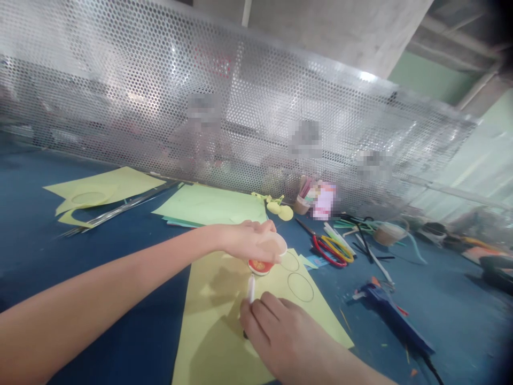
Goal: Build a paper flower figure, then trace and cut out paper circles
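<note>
My left hand [246, 240] is closed around a small round tub-like object with a pale disc-shaped top and a red, white-rimmed part [259, 267]. It is held on or just over a yellow sheet of paper [216, 321]; contact is hard to tell. My right hand [280, 326] grips a white pen [251, 290], its tip close to the red part's lower edge. Two drawn circles show on the sheet, one whole circle [300, 287] and another partly behind my left hand.
Red- and yellow-handled scissors [331, 250] and a blue glue gun [393, 315] lie right. Green paper [212, 203], cut yellow paper [116, 184] and metal rods [124, 206] lie behind and left. A perforated metal screen [160, 107] borders the blue table; people are beyond it.
</note>
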`<action>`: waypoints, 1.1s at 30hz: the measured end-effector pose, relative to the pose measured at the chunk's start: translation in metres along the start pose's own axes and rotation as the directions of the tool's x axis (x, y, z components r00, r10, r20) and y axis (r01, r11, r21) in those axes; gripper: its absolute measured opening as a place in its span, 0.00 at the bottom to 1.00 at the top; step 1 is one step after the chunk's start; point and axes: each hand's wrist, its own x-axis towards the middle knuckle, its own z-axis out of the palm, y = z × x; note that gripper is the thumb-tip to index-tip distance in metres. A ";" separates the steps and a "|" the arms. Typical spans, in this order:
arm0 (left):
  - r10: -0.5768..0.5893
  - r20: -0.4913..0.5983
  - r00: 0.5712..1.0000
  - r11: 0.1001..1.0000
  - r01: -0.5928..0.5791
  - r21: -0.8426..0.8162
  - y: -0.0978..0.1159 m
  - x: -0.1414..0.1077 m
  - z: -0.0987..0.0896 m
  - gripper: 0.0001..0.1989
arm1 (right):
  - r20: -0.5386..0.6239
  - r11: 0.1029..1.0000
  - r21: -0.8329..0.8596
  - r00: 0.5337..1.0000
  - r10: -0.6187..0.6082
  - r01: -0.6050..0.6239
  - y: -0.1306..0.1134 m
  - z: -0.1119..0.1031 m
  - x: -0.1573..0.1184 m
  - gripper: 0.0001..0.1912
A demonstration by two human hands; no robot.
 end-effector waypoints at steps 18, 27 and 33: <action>-0.010 -0.040 0.999 1.000 0.010 0.007 0.004 -0.005 -0.003 0.37 | -0.008 0.998 0.032 0.998 0.059 -0.059 0.009 0.009 -0.002 0.14; 0.015 -0.047 0.999 1.000 -0.016 -0.019 -0.006 0.000 0.001 0.39 | -0.203 0.904 0.361 0.926 0.318 -0.231 0.023 -0.001 -0.011 0.09; 0.040 -0.046 0.998 0.999 -0.039 0.031 0.004 -0.004 -0.003 0.32 | -0.035 0.720 0.523 0.833 0.552 -0.455 0.031 -0.005 -0.031 0.09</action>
